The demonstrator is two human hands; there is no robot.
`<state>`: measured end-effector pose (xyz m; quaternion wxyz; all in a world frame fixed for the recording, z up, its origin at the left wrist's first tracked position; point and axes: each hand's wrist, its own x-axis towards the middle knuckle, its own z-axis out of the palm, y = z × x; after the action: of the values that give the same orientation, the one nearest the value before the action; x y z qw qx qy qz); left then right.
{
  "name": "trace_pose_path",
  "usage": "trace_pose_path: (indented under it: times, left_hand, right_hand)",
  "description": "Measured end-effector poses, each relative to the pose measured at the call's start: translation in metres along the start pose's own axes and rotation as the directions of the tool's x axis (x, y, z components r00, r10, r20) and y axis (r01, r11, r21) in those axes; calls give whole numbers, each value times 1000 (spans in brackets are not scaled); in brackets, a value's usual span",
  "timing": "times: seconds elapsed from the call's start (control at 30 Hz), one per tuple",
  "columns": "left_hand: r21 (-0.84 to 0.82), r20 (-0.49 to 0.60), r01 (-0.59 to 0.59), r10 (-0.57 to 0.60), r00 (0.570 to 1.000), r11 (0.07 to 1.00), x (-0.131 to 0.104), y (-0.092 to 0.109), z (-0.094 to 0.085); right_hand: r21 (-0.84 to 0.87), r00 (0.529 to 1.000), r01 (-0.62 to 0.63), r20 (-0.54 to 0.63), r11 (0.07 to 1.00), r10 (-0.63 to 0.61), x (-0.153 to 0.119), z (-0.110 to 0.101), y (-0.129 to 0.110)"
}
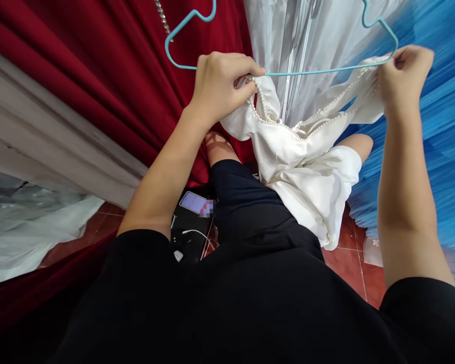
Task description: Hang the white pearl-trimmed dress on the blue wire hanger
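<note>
A white dress (278,149) with a beaded neckline hangs from both hands and drapes down over my right thigh. Above it runs the lower bar of a light blue clothes hanger (311,72); the hanger's top is out of frame. My left hand (222,83) is closed, pinching the dress's left shoulder up against the bar. At the hanger's right corner, my right hand (405,78) is closed around the other shoulder of the dress. Its fingertips are partly hidden, so whether it also grips the hanger is unclear.
Red fabric (129,96) hangs at the left, white fabric (265,30) ahead, and blue tulle (443,167) at the right. A lit phone (192,201) and a white cable (197,232) lie on a black surface by my left leg. Red tiles (345,263) cover the floor.
</note>
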<state>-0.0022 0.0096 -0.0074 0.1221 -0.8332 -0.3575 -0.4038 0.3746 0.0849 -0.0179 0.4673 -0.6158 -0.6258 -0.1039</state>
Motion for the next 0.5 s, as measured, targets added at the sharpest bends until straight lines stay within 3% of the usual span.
trace_pose_path:
  times: [0.07, 0.13, 0.23, 0.3, 0.33, 0.5]
  left_hand:
    - [-6, 11, 23, -23, 1000, 1000, 0, -4, 8]
    - [-35, 14, 37, -37, 999, 999, 1, -9, 16]
    - [-147, -5, 24, -25, 1000, 989, 1, -13, 21]
    - [-215, -20, 7, -11, 1000, 977, 1, -10, 20]
    - [-229, -8, 11, -13, 1000, 973, 0, -6, 18]
    - [-181, 99, 182, -166, 981, 967, -17, 19, -2]
  right_hand:
    - [36, 997, 76, 11, 996, -77, -30, -2, -9]
    - [90, 972, 224, 57, 970, -230, -52, -6, -27]
    - [132, 842, 539, -52, 832, -538, -64, -11, -61]
    - [124, 760, 649, -147, 750, -633, -62, -9, -83]
    - [129, 759, 650, -148, 749, -634, -60, -6, -92]
    - [142, 866, 485, 54, 863, -496, -64, 13, -109]
